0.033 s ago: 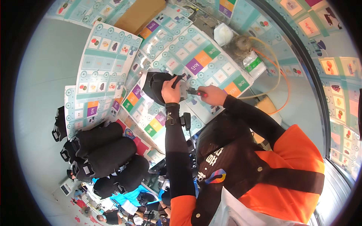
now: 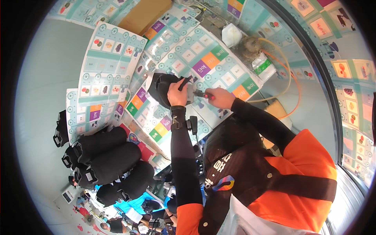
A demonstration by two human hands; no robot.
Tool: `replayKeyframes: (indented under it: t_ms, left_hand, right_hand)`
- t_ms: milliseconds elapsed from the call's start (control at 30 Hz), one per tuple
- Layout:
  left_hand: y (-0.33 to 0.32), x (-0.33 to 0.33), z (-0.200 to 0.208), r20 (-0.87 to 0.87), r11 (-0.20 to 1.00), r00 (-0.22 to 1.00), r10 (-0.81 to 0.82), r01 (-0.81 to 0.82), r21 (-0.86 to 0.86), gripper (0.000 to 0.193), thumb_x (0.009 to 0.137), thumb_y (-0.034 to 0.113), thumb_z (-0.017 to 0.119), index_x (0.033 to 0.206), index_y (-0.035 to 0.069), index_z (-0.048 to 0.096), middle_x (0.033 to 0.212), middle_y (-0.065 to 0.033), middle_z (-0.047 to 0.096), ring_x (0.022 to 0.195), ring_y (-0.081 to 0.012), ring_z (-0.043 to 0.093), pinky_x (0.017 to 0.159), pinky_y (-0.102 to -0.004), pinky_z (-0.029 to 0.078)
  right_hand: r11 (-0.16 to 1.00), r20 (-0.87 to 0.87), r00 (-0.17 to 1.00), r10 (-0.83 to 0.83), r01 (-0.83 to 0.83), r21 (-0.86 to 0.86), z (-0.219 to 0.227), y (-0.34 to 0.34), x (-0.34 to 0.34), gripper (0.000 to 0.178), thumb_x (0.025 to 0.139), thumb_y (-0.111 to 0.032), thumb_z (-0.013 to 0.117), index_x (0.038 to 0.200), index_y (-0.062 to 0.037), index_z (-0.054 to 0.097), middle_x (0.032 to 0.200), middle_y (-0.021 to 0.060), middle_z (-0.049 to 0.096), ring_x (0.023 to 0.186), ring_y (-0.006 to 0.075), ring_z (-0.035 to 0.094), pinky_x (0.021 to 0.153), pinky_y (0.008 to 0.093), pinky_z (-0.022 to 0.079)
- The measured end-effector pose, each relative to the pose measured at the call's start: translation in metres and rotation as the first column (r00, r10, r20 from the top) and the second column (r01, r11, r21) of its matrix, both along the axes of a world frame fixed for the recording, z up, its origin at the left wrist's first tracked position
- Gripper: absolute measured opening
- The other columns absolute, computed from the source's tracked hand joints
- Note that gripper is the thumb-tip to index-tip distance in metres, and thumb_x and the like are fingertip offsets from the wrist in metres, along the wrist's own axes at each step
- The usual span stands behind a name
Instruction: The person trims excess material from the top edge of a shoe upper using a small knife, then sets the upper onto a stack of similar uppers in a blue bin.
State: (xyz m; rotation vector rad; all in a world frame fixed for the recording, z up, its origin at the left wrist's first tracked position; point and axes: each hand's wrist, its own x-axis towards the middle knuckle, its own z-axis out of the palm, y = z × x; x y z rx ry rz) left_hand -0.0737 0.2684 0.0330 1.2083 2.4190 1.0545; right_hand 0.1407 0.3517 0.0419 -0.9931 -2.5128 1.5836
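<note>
A black cap (image 2: 161, 89) lies tilted on the sheet-covered table in front of me, its white edge at the left. My left hand (image 2: 177, 94) is closed on the cap near a black strap (image 2: 185, 83) that sticks up. A greyish-white patch (image 2: 191, 94) shows at the cap's right side. In my right hand (image 2: 221, 98), fingers wrapped round it, is a small tool with a black and red handle (image 2: 205, 94). Its tip points left at the greyish patch; whether it touches is too small to tell.
Stacks of nested black caps (image 2: 113, 156) stand at the lower left. Printed sheets cover the table (image 2: 207, 70). A cardboard box (image 2: 145, 17) is at the back, a white block (image 2: 231, 36) and orange hose (image 2: 298, 90) to the right. People (image 2: 117, 225) work at bottom left.
</note>
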Motion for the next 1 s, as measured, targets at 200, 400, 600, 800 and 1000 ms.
replayKeyframes:
  t_ms: [200,400,600,800,1000]
  left_hand:
    - [0.000,-0.013,-0.002,0.018,0.994,0.999,-0.042,0.043,-0.096,0.030,0.085,0.023,0.081,0.115,0.017,0.080,0.092,-0.0118,0.068,0.085,-0.0319,0.070,0.077,-0.0402,0.055]
    - [-0.004,-0.008,0.001,0.044,0.987,0.998,-0.044,0.050,-0.154,0.029,0.085,0.025,0.081,0.113,0.016,0.080,0.091,-0.0114,0.068,0.085,-0.0313,0.069,0.077,-0.0402,0.054]
    - [-0.014,0.003,0.014,0.012,0.985,0.999,-0.039,0.040,-0.168,0.026,0.086,0.024,0.079,0.111,0.015,0.078,0.091,-0.0087,0.068,0.084,-0.0294,0.069,0.076,-0.0396,0.054]
    - [-0.054,0.006,0.014,0.143,0.954,0.990,-0.012,0.055,-0.296,0.025,0.092,0.016,0.075,0.113,0.006,0.066,0.097,-0.0072,0.075,0.081,-0.0169,0.071,0.074,-0.0317,0.055]
    - [-0.098,0.015,0.011,0.260,0.971,0.966,0.010,0.053,-0.232,0.025,0.094,0.012,0.073,0.115,0.004,0.062,0.094,-0.0059,0.073,0.079,-0.0124,0.069,0.073,-0.0285,0.054]
  right_hand:
    - [0.994,0.074,0.991,-0.110,0.110,0.001,-0.014,-0.006,-0.008,0.020,0.085,-0.020,0.059,0.100,-0.0084,0.066,0.085,0.0225,0.069,0.084,0.0460,0.066,0.075,0.0548,0.051]
    - [0.993,0.074,0.993,-0.093,0.097,-0.060,-0.020,-0.006,-0.009,0.018,0.086,-0.019,0.060,0.098,-0.0055,0.065,0.088,0.0243,0.068,0.088,0.0466,0.065,0.077,0.0534,0.050]
    - [0.994,0.075,0.996,-0.052,0.059,-0.097,-0.029,-0.004,-0.008,0.022,0.085,-0.019,0.060,0.099,-0.0025,0.066,0.091,0.0261,0.069,0.090,0.0475,0.065,0.078,0.0518,0.051]
    - [0.982,0.066,0.997,-0.042,0.053,-0.179,-0.025,-0.009,-0.007,0.030,0.082,-0.017,0.060,0.105,-0.0011,0.069,0.093,0.0255,0.071,0.088,0.0443,0.067,0.078,0.0483,0.053]
    - [0.964,0.121,0.992,-0.022,0.053,-0.261,-0.015,-0.012,-0.008,0.029,0.079,-0.019,0.060,0.099,-0.0002,0.071,0.090,0.0262,0.071,0.085,0.0437,0.068,0.077,0.0491,0.052]
